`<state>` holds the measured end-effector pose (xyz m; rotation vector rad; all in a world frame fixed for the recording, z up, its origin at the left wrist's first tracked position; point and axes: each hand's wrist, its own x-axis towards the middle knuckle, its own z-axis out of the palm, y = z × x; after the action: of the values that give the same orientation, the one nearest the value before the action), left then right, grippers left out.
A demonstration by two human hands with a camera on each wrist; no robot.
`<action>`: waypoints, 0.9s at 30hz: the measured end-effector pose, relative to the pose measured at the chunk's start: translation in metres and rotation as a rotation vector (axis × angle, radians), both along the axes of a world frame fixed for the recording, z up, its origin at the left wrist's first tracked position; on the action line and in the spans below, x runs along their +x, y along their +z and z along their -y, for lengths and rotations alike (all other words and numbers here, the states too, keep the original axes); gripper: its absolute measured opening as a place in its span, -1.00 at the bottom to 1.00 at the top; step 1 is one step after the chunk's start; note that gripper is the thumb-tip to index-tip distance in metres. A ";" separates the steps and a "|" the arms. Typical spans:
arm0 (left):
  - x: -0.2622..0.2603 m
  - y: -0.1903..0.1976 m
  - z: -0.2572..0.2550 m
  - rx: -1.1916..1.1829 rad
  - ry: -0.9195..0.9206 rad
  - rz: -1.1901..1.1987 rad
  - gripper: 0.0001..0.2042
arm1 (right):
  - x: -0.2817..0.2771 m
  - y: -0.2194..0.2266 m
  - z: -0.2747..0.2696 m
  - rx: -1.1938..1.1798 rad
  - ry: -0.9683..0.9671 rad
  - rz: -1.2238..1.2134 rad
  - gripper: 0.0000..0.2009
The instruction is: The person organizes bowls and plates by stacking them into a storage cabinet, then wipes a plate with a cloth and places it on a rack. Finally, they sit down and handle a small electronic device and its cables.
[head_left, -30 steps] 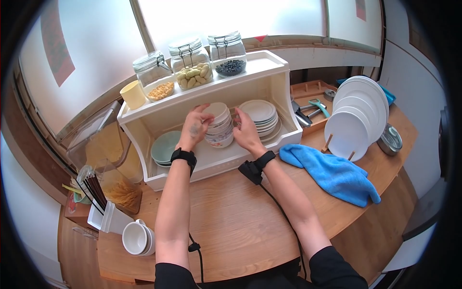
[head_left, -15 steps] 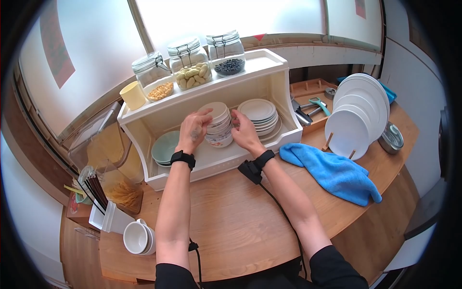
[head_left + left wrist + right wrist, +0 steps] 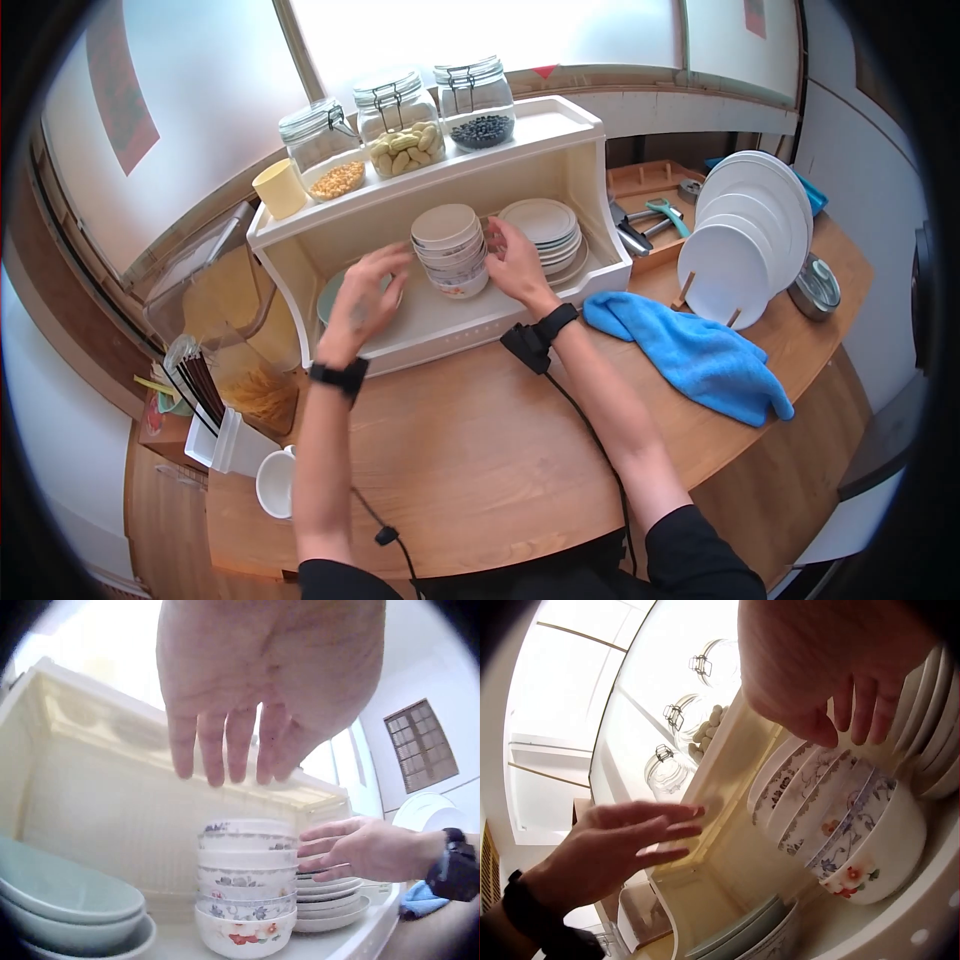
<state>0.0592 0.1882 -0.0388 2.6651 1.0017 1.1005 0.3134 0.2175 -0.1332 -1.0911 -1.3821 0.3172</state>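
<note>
A stack of several white bowls (image 3: pixel 450 255), some with floral bands, stands upright on the lower level of a white shelf unit (image 3: pixel 430 347). My right hand (image 3: pixel 515 262) is at the right side of this stack, fingers loosely extended between it and a pile of plates (image 3: pixel 540 225). To the left of the bowls, my left hand (image 3: pixel 362 300) hovers with straight, slightly spread fingers, apart from the stack and holding nothing. Beneath that hand in the head view, pale green dishes (image 3: pixel 329 296) sit partly hidden; the left wrist view shows these green dishes (image 3: pixel 67 885) nested together.
Three glass jars (image 3: pixel 400 140) and a yellow cup (image 3: pixel 280 190) line the shelf's top. Right of it lie a blue cloth (image 3: pixel 690 350), upright white plates (image 3: pixel 735 260) and a tool tray (image 3: pixel 650 185). A white cup (image 3: pixel 274 485) stands by my left forearm.
My left hand has left the bowl stack's side and moved left and toward me, its fingers straightening. My right hand stays beside the bowls. The stack has hardly shifted.
</note>
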 end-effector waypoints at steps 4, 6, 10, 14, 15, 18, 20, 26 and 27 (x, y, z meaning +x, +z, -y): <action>-0.084 0.011 0.102 -0.176 0.101 -0.288 -0.64 | 0.000 0.018 0.009 0.054 -0.017 -0.050 -0.58; -0.123 0.012 0.149 -0.274 0.183 -0.358 -0.50 | 0.000 0.024 0.010 0.079 -0.075 0.000 -0.61; -0.197 -0.013 0.211 -0.407 0.481 -0.486 -0.11 | -0.008 0.031 0.012 0.073 0.056 0.040 -0.69; -0.222 -0.027 0.238 -0.489 0.602 -0.398 0.19 | -0.032 0.037 0.020 0.006 0.252 0.045 -0.70; -0.221 -0.030 0.239 -0.512 0.572 -0.394 0.23 | -0.039 0.042 0.026 -0.003 0.311 0.062 -0.70; -0.228 -0.051 0.234 -0.512 0.542 -0.382 0.30 | -0.059 0.054 0.049 -0.046 0.460 0.108 -0.69; -0.229 -0.059 0.228 -0.454 0.511 -0.374 0.25 | -0.070 0.063 0.067 -0.026 0.450 0.196 -0.70; -0.220 -0.057 0.219 -0.402 0.424 -0.324 0.15 | -0.081 0.088 0.102 0.025 0.581 0.462 -0.82; -0.214 -0.055 0.217 -0.397 0.417 -0.327 0.15 | -0.080 0.092 0.106 -0.005 0.580 0.458 -0.82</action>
<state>-0.1551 -0.0291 -0.0933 2.4053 1.6864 0.4352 0.2333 0.1116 -0.0411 -0.7689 -2.1072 0.5070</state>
